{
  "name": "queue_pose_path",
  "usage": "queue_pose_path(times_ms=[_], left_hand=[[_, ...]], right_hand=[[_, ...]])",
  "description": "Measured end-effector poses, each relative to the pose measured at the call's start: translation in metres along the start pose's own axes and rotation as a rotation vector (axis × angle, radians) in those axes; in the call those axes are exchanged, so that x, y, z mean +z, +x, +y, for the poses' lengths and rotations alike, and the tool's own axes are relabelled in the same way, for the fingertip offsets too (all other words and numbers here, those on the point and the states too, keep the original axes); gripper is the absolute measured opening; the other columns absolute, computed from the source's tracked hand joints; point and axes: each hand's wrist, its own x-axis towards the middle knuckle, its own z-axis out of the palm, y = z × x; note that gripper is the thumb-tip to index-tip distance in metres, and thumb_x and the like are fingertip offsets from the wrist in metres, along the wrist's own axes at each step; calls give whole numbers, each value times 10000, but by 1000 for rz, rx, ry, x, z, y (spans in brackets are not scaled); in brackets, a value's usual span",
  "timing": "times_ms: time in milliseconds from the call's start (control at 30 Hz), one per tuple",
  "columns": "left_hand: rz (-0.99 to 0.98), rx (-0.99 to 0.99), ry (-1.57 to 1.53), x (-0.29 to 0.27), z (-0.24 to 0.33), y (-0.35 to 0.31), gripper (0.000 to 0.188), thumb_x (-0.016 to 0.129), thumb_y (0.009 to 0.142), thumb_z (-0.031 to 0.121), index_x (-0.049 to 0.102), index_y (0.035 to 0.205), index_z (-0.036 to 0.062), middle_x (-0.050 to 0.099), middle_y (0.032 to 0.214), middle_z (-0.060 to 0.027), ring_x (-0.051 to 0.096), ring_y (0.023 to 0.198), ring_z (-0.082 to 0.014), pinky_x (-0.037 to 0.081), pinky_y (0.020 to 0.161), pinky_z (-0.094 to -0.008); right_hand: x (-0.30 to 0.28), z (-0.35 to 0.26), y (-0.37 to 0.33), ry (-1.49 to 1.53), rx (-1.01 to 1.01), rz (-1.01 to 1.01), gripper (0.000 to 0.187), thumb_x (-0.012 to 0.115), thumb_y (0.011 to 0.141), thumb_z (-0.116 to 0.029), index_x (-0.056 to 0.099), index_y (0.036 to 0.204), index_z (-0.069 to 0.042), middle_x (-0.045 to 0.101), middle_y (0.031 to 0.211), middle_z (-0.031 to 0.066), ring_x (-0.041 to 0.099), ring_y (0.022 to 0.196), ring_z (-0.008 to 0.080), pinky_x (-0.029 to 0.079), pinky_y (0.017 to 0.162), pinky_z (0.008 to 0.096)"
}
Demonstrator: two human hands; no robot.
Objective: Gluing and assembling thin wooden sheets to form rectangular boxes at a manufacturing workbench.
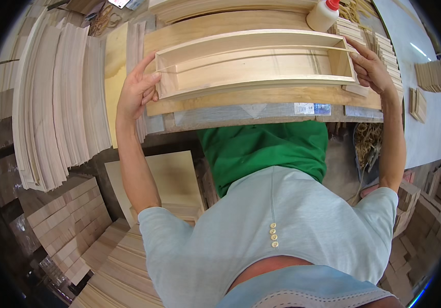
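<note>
A long, shallow, pale wooden box (256,82) with an open top lies across the workbench in front of me. My left hand (137,87) grips its left end, thumb over the near part of that end and index finger along the outside. At the opposite end my right hand (372,66) is closed, its fingers bent against the outer face. A thin tan band, seemingly a rubber band (167,68), runs from my left thumb over the box toward my right fingers. Part of its course blends with the wood.
A white glue bottle with a red cap (323,15) stands behind the box. Stacked thin boards (56,97) fill the left side. Small wooden slats (433,76) lie on the grey surface at right. Tan rubber bands fill a container (368,141) below the bench.
</note>
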Motion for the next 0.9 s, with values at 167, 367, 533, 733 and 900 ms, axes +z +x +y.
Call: queue_pose_path(times_ms=[167, 367, 533, 733, 900], left_hand=[[1, 20, -28, -2, -1, 5, 554, 592, 904, 122, 394, 1398, -30, 339, 489, 85, 303, 363, -23, 398, 427, -219], [192, 30, -163, -10, -13, 30, 260, 551, 924, 93, 601, 1154, -16, 352, 477, 79, 308, 350, -28, 367, 389, -213], [96, 21, -461, -26, -34, 54, 129, 546, 920, 79, 626, 985, 1, 366, 469, 77, 301, 328, -35, 337, 362, -215], [193, -66, -718, -41, -57, 58, 208, 458, 949, 21, 559, 1125, -23, 515, 626, 55, 290, 349, 0, 217, 269, -153], [57, 69, -469, -36, -54, 45, 297, 485, 969, 88, 518, 1254, 10, 591, 766, 23, 408, 495, 5, 352, 410, -155]], right_hand=[[2, -3, 5, 59, -9, -18, 463, 474, 1005, -203, 381, 1445, -92, 233, 550, -99, 209, 410, 13, 222, 343, 175], [-7, 2, 35, 110, -62, 51, 310, 482, 995, -178, 543, 1239, 4, 367, 558, -75, 293, 396, 16, 330, 359, 183], [-18, 11, 44, 155, -44, 10, 236, 498, 956, -91, 581, 1135, 39, 534, 644, -12, 420, 437, 30, 405, 397, 185], [-27, 19, 49, 87, -36, -87, 238, 513, 951, -75, 578, 1149, 39, 601, 699, 11, 564, 517, 68, 483, 497, 195], [-13, 11, 38, 33, -21, -8, 302, 512, 986, -184, 597, 1212, -3, 629, 761, 23, 613, 647, 90, 545, 600, 237]])
